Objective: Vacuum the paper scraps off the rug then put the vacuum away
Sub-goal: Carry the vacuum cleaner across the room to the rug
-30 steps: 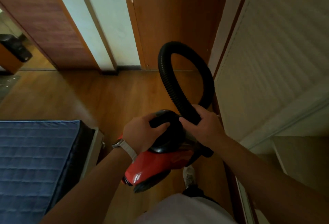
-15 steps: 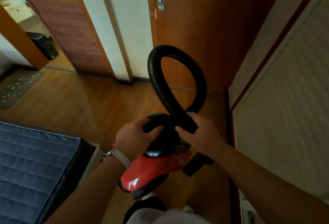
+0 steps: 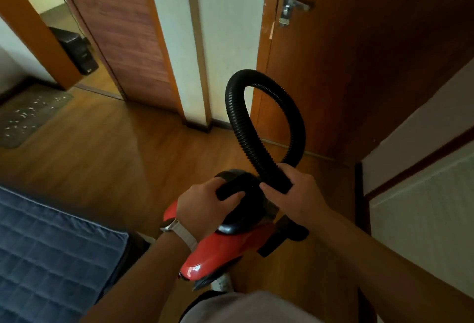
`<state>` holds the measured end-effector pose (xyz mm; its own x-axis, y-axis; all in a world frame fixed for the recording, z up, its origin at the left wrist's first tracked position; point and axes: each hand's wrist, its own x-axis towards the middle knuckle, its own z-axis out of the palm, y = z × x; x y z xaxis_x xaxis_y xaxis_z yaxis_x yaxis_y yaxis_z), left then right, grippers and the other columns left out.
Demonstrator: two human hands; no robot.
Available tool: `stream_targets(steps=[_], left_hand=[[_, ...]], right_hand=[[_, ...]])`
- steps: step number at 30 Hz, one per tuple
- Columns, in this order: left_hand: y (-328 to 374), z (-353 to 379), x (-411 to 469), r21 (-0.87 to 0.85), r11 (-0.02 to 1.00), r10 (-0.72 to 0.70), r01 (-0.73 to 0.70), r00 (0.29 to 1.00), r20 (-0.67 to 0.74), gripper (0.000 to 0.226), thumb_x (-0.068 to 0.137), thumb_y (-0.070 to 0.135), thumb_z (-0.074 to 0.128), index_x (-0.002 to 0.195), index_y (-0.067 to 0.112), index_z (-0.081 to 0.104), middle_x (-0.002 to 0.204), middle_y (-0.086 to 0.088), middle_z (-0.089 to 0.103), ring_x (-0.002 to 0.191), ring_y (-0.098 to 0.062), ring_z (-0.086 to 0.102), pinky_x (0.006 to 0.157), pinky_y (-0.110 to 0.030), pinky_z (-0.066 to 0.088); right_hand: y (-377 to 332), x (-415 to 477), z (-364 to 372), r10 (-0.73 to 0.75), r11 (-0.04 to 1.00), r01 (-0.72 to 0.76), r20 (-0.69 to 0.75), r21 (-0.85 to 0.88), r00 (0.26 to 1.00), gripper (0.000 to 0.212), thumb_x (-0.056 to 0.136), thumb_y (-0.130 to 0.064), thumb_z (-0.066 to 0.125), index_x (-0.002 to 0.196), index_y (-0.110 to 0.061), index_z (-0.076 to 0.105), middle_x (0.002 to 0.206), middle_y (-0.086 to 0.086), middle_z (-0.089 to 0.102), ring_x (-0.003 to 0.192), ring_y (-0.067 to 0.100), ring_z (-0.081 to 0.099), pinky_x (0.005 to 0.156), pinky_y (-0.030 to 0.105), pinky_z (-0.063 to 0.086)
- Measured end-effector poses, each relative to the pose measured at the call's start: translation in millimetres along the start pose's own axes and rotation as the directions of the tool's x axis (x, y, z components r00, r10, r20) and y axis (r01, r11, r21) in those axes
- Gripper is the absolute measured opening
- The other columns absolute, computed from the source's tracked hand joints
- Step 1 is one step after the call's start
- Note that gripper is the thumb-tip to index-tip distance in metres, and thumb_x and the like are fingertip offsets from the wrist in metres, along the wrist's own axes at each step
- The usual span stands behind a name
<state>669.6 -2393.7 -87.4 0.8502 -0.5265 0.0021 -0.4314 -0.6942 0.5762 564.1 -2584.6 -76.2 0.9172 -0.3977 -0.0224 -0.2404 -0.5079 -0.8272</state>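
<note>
Across most of the view, a wooden floor (image 3: 115, 158) is shown. It is bounded at the far side by a closed brown door (image 3: 359, 66) and at the right by a pale ribbed panel (image 3: 423, 220). The lower left corner is occupied by a blue quilted mattress (image 3: 46, 258). A grey rug (image 3: 41, 109) is seen at the far left edge, well apart from the person, beside an open doorway.

The vacuum (image 3: 225, 248), red-bodied with a black domed top, is held over the floor directly in front of the person's body, between the two forearms. Its black ribbed hose (image 3: 239, 127) is bent upward into a single tall loop in front of the door.

The left hand (image 3: 202, 207) is closed around the black carrying handle (image 3: 230, 189) on top of the vacuum, with the thumb laid over the handle. The right hand (image 3: 295, 197) is wrapped around the lower part of the hose, where the loop crosses itself just above the dome.

A watch with a pale strap (image 3: 183, 232) is worn on the left wrist. A metal lever handle (image 3: 295, 4) is fitted to the door. Small white paper scraps (image 3: 23, 114) are scattered over the rug.
</note>
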Motion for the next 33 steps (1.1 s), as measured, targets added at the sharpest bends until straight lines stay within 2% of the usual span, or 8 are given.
stream_targets(steps=[3,7,13,17,23,26,30,33], left_hand=[[-24.0,-20.0,45.1,0.027,1.000,-0.005,0.006,0.999,-0.045,0.038,0.079,0.065,0.064,0.094,0.031,0.069,0.065,0.007,0.064,0.058,-0.010,0.061,0.053,-0.034,0.052],[-55.8,-40.9,87.5,0.037,0.997,-0.058,0.062,0.993,-0.103,0.050,0.074,0.075,0.054,0.094,0.031,0.069,0.068,0.007,0.066,0.062,-0.012,0.063,0.056,-0.037,0.054],[-99.6,-68.6,145.7,0.031,0.977,-0.204,0.211,0.965,-0.164,0.037,0.077,0.065,0.066,0.093,0.031,0.071,0.072,0.008,0.068,0.067,-0.014,0.064,0.059,-0.035,0.055],[-131.0,-75.4,186.2,0.029,0.956,-0.283,0.292,0.944,-0.170,0.040,0.075,0.069,0.063,0.094,0.035,0.071,0.071,0.011,0.067,0.066,-0.009,0.063,0.059,-0.034,0.055],[-156.3,-89.4,268.4,-0.006,0.888,-0.451,0.459,0.870,-0.201,0.041,0.075,0.068,0.066,0.097,0.034,0.070,0.076,0.010,0.068,0.069,-0.009,0.064,0.063,-0.035,0.057],[-164.1,-102.6,308.9,-0.068,0.853,-0.518,0.517,0.823,-0.233,0.038,0.075,0.067,0.067,0.094,0.034,0.070,0.074,0.012,0.068,0.068,-0.007,0.064,0.062,-0.036,0.058],[-175.5,-121.9,354.2,-0.111,0.822,-0.564,0.559,0.771,-0.296,0.034,0.076,0.065,0.068,0.092,0.035,0.070,0.072,0.015,0.067,0.066,-0.004,0.064,0.060,-0.033,0.057],[-183.9,-139.7,382.2,-0.163,0.790,-0.609,0.591,0.727,-0.318,0.031,0.077,0.063,0.069,0.090,0.036,0.070,0.073,0.015,0.066,0.067,-0.003,0.064,0.062,-0.034,0.058]], right_hand=[[-22.2,51.2,18.4,-0.024,1.000,0.024,-0.018,0.019,1.000,0.017,0.089,-0.034,0.072,0.094,-0.020,0.063,0.070,-0.007,0.060,0.061,0.003,0.058,0.051,0.015,0.042],[-42.8,109.7,45.8,-0.056,0.998,0.055,0.020,0.033,0.998,0.015,0.088,-0.036,0.073,0.088,-0.027,0.060,0.069,-0.011,0.059,0.065,-0.001,0.059,0.053,0.011,0.042],[-57.8,196.7,84.4,-0.154,0.988,0.149,0.115,0.049,0.981,0.022,0.086,-0.045,0.070,0.103,-0.035,0.061,0.079,-0.012,0.063,0.075,0.001,0.063,0.059,0.012,0.045],[-57.8,268.1,113.6,-0.189,0.982,0.181,0.164,0.059,0.968,0.018,0.085,-0.045,0.071,0.096,-0.041,0.059,0.077,-0.017,0.063,0.076,-0.001,0.062,0.059,0.011,0.045],[-71.9,382.6,140.6,-0.300,0.952,0.305,0.278,0.025,0.913,0.020,0.087,-0.045,0.071,0.098,-0.040,0.055,0.077,-0.017,0.062,0.081,-0.008,0.060,0.059,0.007,0.046],[-82.1,436.9,149.2,-0.337,0.939,0.339,0.332,0.054,0.881,0.020,0.087,-0.047,0.070,0.099,-0.040,0.056,0.077,-0.014,0.063,0.079,-0.004,0.062,0.058,0.010,0.048],[-97.9,501.0,163.0,-0.436,0.898,0.423,0.368,0.120,0.821,0.021,0.087,-0.043,0.072,0.099,-0.030,0.062,0.078,-0.013,0.064,0.078,0.004,0.065,0.063,0.023,0.055],[-113.7,537.8,171.6,-0.495,0.868,0.466,0.387,0.174,0.778,0.021,0.087,-0.037,0.074,0.102,-0.024,0.066,0.078,-0.014,0.064,0.079,0.002,0.065,0.063,0.017,0.053]])
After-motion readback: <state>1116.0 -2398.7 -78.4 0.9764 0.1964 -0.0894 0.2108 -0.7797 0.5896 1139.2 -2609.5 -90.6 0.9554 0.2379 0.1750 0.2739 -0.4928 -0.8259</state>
